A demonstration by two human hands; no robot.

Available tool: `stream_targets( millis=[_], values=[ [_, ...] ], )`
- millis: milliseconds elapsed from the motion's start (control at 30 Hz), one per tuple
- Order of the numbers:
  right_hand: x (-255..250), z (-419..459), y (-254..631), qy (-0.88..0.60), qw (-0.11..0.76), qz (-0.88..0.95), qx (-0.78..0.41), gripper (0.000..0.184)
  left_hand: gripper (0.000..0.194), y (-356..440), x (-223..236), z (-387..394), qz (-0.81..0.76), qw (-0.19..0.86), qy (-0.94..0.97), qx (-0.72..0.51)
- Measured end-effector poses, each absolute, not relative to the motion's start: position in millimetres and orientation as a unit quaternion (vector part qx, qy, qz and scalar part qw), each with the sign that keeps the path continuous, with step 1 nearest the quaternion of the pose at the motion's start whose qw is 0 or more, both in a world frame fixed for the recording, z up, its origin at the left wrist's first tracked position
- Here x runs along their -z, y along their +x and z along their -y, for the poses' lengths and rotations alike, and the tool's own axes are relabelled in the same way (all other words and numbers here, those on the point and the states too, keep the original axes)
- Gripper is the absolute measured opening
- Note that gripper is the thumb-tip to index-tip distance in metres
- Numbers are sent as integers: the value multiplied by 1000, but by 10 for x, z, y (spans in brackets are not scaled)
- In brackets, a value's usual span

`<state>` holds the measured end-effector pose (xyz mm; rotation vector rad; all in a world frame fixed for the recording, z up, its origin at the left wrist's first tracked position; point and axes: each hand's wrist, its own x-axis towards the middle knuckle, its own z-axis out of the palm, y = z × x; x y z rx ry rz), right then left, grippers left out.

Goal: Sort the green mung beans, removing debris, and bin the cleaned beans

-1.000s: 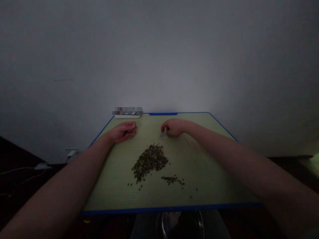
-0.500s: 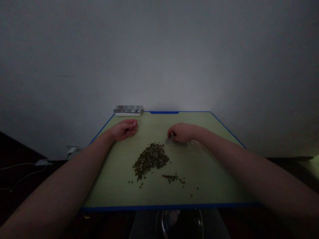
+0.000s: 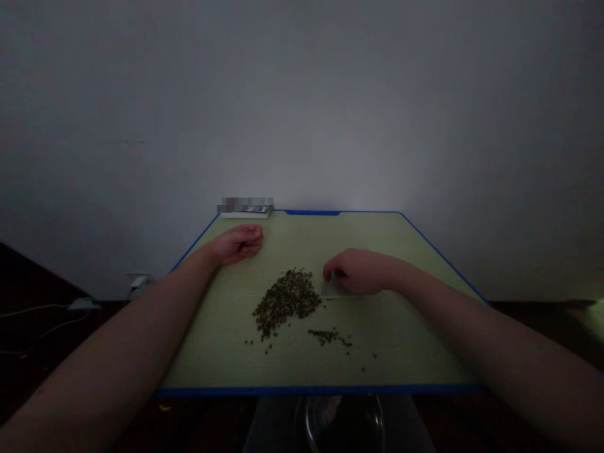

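My right hand (image 3: 356, 272) pinches a thin, clear plastic sheet with fine marks near its left edge, like a ruler (image 3: 337, 290). Its lower edge meets the tabletop, just right of a heap of small greenish-brown beans or seeds (image 3: 287, 299). My fingers and palm cover much of the clear piece. A small row of the same grains (image 3: 328, 336) lies nearer to me, with a few strays around it. Resting on its side at the table's left, my left hand (image 3: 240, 243) is curled into a loose fist; nothing shows in it.
The pale green table (image 3: 226, 371) has a blue rim and stands against a grey wall. At its far left corner sits a white, box-like object (image 3: 245, 214), partly blurred out. Below the front edge is a shiny round bowl (image 3: 309, 425). Cables and a plug (image 3: 83, 304) lie left.
My right hand has come nearer to me and slightly right, bringing the clear ruler alongside the heap. The left hand and the grains look the same.
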<state>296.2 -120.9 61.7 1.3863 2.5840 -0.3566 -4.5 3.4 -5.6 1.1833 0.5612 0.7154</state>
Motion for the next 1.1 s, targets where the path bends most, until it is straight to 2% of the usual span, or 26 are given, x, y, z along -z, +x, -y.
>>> stream_targets(
  millis=[367,700,1100],
  values=[
    [-589,1413,3030,448,71,-878,153,38,39,-28,14,3,-258,737,530,-331],
    [-575,1630,3082,463,47,-866,182,35,30,-39,22,-2,-242,742,535,-324],
    [-496,1695,2827,403,-7,-890,214,30,36,-39,15,-5,-248,744,527,-328]
  ],
)
